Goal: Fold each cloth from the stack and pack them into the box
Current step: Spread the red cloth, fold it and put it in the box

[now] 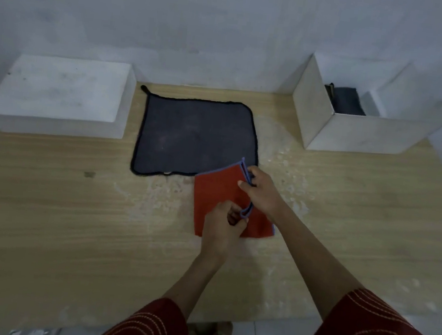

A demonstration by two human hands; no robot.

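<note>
Right hand (261, 192): thumb and fingers pinch the blue-trimmed edge of the red cloth (216, 195), up at its 1 o'clock corner.
Left hand (223, 224): fingers curled, gripping the same trimmed edge lower down, toward the cloth's 5 o'clock side.
Red cloth: partly folded and lying on the table (67, 217) just in front of the person; its far corner overlaps the grey cloth.
Grey cloth (196, 136): spread flat at 12 o'clock from the hands, not yet folded.
Box (359, 135): open-topped, at 2 o'clock and well apart from the hands; a folded dark cloth (346, 99) sits inside.
White block (61, 90): at 10 o'clock, beside the grey cloth.
Risk, layers: the trimmed edges look slightly splayed between the two grips, so a loose pinch would likely let the fold slip open or come out crooked.
Risk, overlap: dragging the red cloth away could rumple the grey cloth's near corner where they touch.
Risk, carry: lifted by one edge only, the fold could fall open on the way to the box.
Edges: the table's near edge is well short of the cloth.
Room: bare wood lies at 3 o'clock, giving a path toward the box.
</note>
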